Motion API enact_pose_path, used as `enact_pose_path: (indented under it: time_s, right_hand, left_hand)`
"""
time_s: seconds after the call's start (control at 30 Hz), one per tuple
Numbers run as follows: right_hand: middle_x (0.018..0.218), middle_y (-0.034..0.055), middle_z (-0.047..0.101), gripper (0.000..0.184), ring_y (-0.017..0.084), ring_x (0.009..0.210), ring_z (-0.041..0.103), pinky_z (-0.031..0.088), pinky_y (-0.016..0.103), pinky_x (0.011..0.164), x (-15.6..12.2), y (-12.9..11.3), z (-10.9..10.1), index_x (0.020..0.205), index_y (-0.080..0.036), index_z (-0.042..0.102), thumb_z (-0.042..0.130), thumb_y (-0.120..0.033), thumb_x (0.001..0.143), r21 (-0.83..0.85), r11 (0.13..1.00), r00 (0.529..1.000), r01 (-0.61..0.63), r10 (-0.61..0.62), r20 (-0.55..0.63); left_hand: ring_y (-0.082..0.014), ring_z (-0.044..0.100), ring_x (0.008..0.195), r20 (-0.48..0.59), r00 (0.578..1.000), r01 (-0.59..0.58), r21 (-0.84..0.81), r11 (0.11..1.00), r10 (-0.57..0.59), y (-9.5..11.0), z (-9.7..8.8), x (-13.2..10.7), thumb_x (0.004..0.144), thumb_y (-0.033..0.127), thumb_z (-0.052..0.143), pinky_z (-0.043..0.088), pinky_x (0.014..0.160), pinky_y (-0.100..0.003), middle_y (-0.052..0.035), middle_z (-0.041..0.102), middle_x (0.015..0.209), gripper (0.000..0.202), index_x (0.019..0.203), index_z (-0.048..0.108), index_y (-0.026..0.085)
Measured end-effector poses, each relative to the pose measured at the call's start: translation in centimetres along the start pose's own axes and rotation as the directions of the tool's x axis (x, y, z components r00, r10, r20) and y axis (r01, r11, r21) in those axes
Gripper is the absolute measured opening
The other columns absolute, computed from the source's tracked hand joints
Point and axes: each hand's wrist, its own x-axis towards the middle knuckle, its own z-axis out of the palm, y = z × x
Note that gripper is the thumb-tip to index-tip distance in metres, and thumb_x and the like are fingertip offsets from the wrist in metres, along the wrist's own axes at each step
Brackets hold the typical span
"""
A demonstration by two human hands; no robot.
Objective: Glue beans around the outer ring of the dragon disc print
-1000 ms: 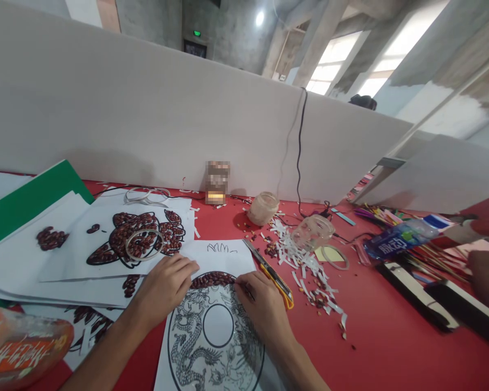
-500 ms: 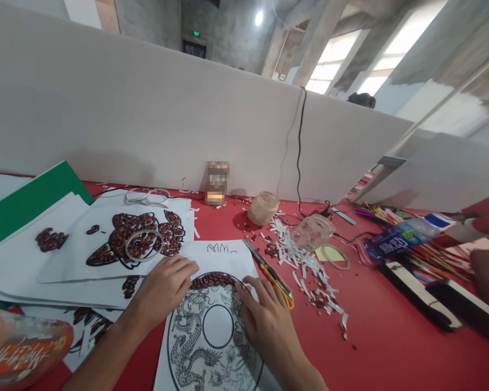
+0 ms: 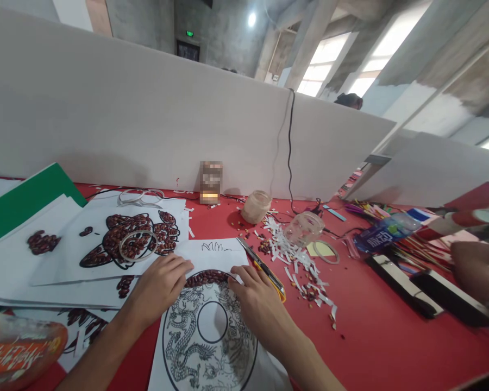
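On the sheet of paper [image 3: 187,247] in front of me is a printed dragon ring [image 3: 183,336] around a blank inner circle. A curved row of dark red beans [image 3: 207,278] fills the top of its rim. My left hand [image 3: 167,279] rests on the paper's upper left edge, fingers laid down and holding nothing visible. My right hand [image 3: 256,298] lies at the right end of the bean row, its fingers slightly apart and fingertips down on the paper; its thumb is partly hidden. Beside it lies a yellow utility knife [image 3: 264,271].
Bean-covered drawings [image 3: 134,239] with a tape ring [image 3: 138,246] on top lie left, near an orange-labelled jar [image 3: 20,350]. Two glass jars, including one tipped [image 3: 303,228], and paper shreds [image 3: 293,252] are at right. Another person's hand [image 3: 472,271] is near a plastic bottle [image 3: 385,231].
The view has shifted slightly, moving most things a little left in the picture. My right fingers sit closer to the bean row's end. The other person's hand shows more at the right.
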Motion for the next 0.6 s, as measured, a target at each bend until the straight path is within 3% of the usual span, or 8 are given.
enact_pose_path:
  time_s: [0.2,0.37,0.47,0.6]
  right_hand:
    - [0.124,0.0134,0.065,0.029,0.028,0.114,0.057,0.046,0.041,0.093,0.0,-0.6,0.6,0.109,-0.014,0.072,0.056,-0.006,0.086,-0.069,0.995,0.997,0.066,-0.063,0.050]
    - [0.135,0.0052,0.061,0.048,0.024,0.122,0.056,0.043,0.040,0.098,-1.0,1.8,0.2,0.120,-0.029,0.070,0.047,0.001,0.088,0.120,0.989,0.994,-0.083,0.090,-0.057]
    - [0.121,0.0076,0.067,0.034,0.023,0.111,0.061,0.044,0.038,0.093,-1.0,2.5,0.3,0.119,-0.026,0.069,0.047,-0.010,0.097,0.198,0.972,0.978,-0.128,0.157,-0.139]
    - [0.100,0.0031,0.070,0.017,0.021,0.097,0.064,0.043,0.035,0.086,-0.2,1.5,0.8,0.103,-0.027,0.070,0.055,-0.021,0.099,0.223,0.966,0.981,-0.133,0.160,-0.107]
  left_hand:
    - [-0.0241,0.062,0.109,-0.005,1.000,-0.011,0.009,1.000,0.011,-0.1,0.2,-0.1,0.098,0.013,0.044,0.047,0.100,-0.044,-0.0057,0.073,0.116,0.031,0.116,0.069,0.019]
    - [-0.0233,0.063,0.106,-0.029,0.999,-0.017,0.004,1.000,0.017,-0.1,0.1,0.0,0.097,0.013,0.043,0.049,0.098,-0.043,-0.0055,0.074,0.113,0.032,0.114,0.070,0.019]
    - [-0.0230,0.063,0.106,-0.028,0.999,-0.020,0.003,1.000,0.020,-0.1,0.2,-0.1,0.098,0.013,0.043,0.048,0.100,-0.043,-0.0052,0.073,0.113,0.031,0.114,0.069,0.019]
    - [-0.0233,0.062,0.107,-0.012,1.000,-0.012,-0.001,1.000,0.012,-0.2,0.2,-0.1,0.098,0.014,0.043,0.048,0.099,-0.043,-0.0054,0.073,0.115,0.030,0.115,0.068,0.019]
